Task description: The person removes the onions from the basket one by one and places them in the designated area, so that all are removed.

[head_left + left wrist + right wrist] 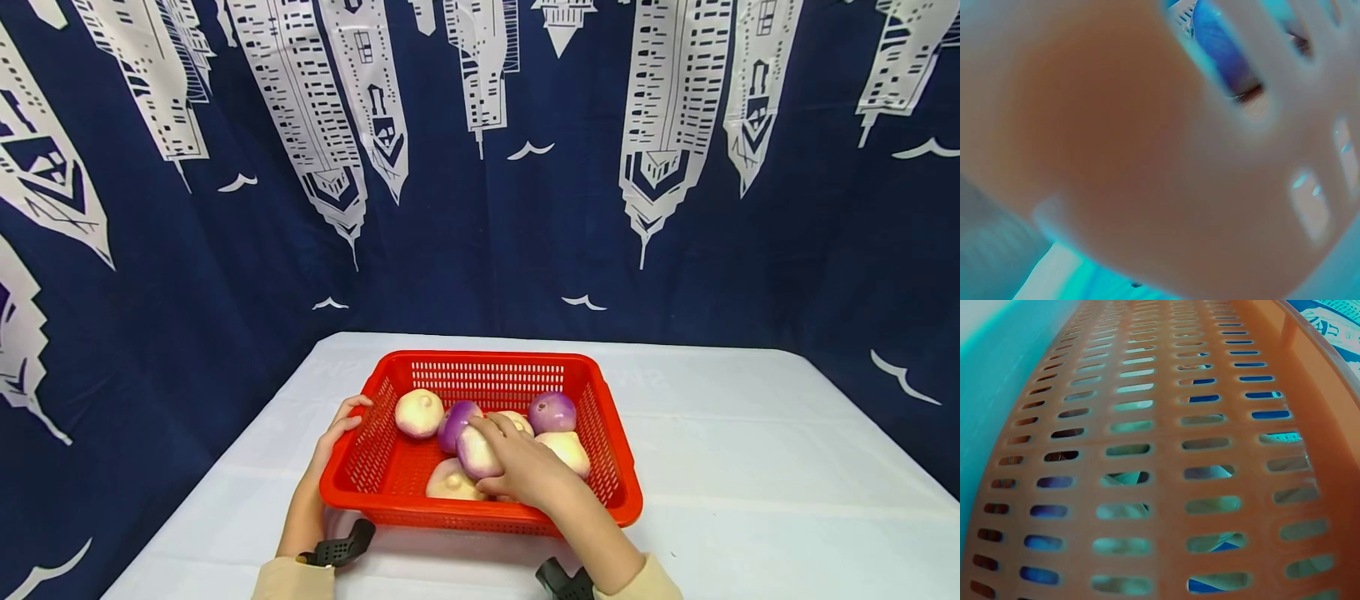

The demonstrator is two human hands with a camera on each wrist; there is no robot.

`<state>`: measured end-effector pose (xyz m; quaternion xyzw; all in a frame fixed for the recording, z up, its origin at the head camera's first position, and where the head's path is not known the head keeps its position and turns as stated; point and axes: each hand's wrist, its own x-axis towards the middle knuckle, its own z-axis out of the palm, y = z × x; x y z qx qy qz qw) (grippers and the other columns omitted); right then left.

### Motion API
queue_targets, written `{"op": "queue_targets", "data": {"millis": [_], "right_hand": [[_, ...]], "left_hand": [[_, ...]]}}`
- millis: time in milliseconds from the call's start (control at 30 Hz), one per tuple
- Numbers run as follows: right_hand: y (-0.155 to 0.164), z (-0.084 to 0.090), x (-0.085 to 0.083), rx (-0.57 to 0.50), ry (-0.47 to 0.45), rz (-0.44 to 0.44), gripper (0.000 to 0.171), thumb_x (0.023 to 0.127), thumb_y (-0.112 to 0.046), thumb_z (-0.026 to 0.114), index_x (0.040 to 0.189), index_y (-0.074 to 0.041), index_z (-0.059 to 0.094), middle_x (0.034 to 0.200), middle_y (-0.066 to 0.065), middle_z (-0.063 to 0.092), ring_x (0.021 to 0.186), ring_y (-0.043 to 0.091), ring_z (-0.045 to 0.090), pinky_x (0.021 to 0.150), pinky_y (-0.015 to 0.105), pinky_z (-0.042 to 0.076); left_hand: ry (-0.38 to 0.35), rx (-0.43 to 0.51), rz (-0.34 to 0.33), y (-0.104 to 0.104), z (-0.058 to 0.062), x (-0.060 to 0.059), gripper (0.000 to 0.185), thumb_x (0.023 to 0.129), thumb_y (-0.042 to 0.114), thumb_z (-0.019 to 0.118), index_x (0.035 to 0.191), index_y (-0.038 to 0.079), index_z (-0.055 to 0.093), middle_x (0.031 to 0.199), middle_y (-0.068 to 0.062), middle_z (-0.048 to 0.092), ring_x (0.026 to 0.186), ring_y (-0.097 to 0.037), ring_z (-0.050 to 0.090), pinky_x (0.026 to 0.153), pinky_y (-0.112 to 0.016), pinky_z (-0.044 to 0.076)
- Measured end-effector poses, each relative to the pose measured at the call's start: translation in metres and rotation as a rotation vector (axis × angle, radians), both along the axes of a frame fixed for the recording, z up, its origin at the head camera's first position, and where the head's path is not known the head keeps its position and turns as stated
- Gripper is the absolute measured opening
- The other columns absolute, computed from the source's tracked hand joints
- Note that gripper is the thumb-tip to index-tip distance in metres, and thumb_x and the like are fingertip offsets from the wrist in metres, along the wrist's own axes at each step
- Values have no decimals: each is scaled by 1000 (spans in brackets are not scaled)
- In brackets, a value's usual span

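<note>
A red plastic basket (480, 506) with slotted walls holds several purple-and-white turnips, some in a loose cluster. At its left side my left hand (334, 439) grips the rim, its fingertips at the edge. My right hand (534, 468) reaches over the near rim and grips a pale turnip (476, 452) with a purple edge, fingers over its top and thumb low on the near side. Right behind it lies a purple turnip (456, 423). A whitish turnip (452, 481) sits close to the near wall, partly covered by the held one.
Inside the basket, a white turnip (419, 413) lies at the left; a purple turnip (552, 412) and a cream one (567, 452) are at the right. A white cloth covers the table (735, 450). Behind hangs a dark blue curtain (480, 242) with white building prints.
</note>
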<state>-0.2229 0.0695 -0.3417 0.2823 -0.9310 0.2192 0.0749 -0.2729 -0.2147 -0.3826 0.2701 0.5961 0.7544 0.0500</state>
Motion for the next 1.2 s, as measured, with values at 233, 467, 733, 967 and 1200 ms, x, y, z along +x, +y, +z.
{"op": "queue_targets", "data": {"millis": [233,467,733,967,1200], "right_hand": [[-3,1,0,-21,54,-23,69,69,-23,75,130,-11,44,122,13,49,114,31,49,83,52,46],[-5,1,-2,-119,18,-53,69,68,-20,76,129,-12,45,120,15,46,112,31,45,85,47,46],[-2,4,0,-186,-17,-41,67,69,-22,76,129,-19,47,125,9,45,111,26,49,86,42,47],[2,11,2,-234,-28,-36,72,68,-25,77,131,-22,43,130,-2,46,115,22,47,92,42,44],[7,16,3,-291,-50,-61,70,66,-20,78,127,-25,44,130,-4,44,115,23,44,91,45,42]], "left_hand": [[2,-18,22,-2,1,-1,40,93,3,13,110,25,41,111,5,46,96,-10,51,82,-23,46],[-12,11,7,-1,4,0,40,93,3,12,110,25,41,110,5,46,95,-9,52,82,-22,46],[-56,-16,45,3,6,1,38,93,4,14,109,25,41,110,3,44,96,-10,49,82,-23,45],[-86,-40,89,6,7,3,36,92,5,16,107,26,41,109,4,43,96,-11,47,83,-24,44],[-111,-25,97,6,4,5,35,92,6,17,108,26,40,109,4,43,98,-11,47,83,-23,45]]}}
